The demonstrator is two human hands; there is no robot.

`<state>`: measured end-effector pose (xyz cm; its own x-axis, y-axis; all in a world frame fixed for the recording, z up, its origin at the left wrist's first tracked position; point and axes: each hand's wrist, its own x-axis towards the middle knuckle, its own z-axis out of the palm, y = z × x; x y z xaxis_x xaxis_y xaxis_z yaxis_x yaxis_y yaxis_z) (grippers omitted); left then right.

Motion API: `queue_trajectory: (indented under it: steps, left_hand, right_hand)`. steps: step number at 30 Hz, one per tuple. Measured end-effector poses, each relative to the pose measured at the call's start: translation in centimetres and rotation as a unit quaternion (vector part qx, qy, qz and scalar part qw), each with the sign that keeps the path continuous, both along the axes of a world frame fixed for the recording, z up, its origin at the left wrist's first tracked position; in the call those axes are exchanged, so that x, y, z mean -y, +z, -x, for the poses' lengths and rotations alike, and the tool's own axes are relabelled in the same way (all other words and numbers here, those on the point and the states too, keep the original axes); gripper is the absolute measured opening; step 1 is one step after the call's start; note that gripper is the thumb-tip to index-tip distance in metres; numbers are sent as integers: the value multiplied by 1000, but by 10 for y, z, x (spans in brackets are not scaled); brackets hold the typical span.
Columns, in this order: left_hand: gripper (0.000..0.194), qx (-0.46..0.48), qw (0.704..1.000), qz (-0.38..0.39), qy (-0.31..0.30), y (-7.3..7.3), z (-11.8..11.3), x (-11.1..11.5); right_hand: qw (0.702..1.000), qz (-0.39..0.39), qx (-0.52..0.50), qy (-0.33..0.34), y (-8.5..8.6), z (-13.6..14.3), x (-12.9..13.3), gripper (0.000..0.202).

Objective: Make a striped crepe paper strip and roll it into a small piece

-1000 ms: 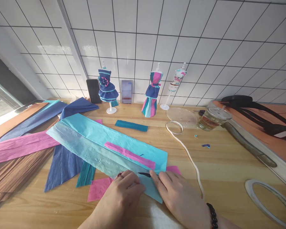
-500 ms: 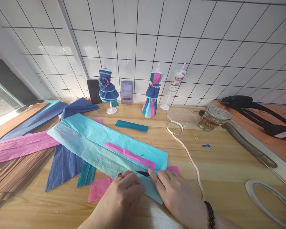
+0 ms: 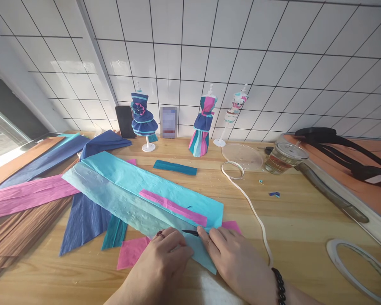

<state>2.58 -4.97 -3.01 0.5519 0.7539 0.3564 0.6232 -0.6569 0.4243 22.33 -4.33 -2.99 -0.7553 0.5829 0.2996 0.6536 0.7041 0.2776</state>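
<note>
A pale blue strip of crepe paper (image 3: 114, 202) runs slantwise across the table, beside a brighter turquoise sheet (image 3: 123, 173). My left hand (image 3: 161, 258), fingers curled, grips the pale strip near its right end. From under the fingers of my right hand (image 3: 231, 254) a black pointed blade of scissors (image 3: 190, 232) sticks out to the left at the paper; the handles are hidden. A narrow pink strip (image 3: 174, 206) lies on the blue paper just beyond the blade. Pink pieces (image 3: 133, 253) show beneath the paper on both sides.
Dressed miniature mannequins (image 3: 206, 118) stand along the tiled wall, near a phone (image 3: 125, 122). Crepe strips in navy, pink and brown (image 3: 28, 224) heap at left. A white cord (image 3: 249, 197), a lidded cup (image 3: 284, 159) and a tape roll (image 3: 339, 262) are at right.
The black blade looks narrower than before and its tip has dropped slightly. Both hands stay almost in the same place on the pale blue paper.
</note>
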Motion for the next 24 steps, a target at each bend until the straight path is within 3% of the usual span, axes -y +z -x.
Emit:
queue_trajectory:
  steps: [10, 18, 21, 24]
  left_hand:
    - [27, -11, 1000, -9, 3, -1, 1, 0]
    - [28, 11, 1000, -6, 8, 3, 1, 0]
    - [27, 28, 999, 13, 9, 3, 2, 0]
    - [23, 74, 995, 54, 25, 3, 3, 0]
  right_hand:
    - [1000, 2, -10, 7, -1, -1, -1, 37]
    - [1000, 19, 16, -20, 0, -4, 1, 51]
    - [999, 19, 19, -33, 0, -8, 2, 51]
    - [999, 24, 10, -43, -1, -13, 3, 40]
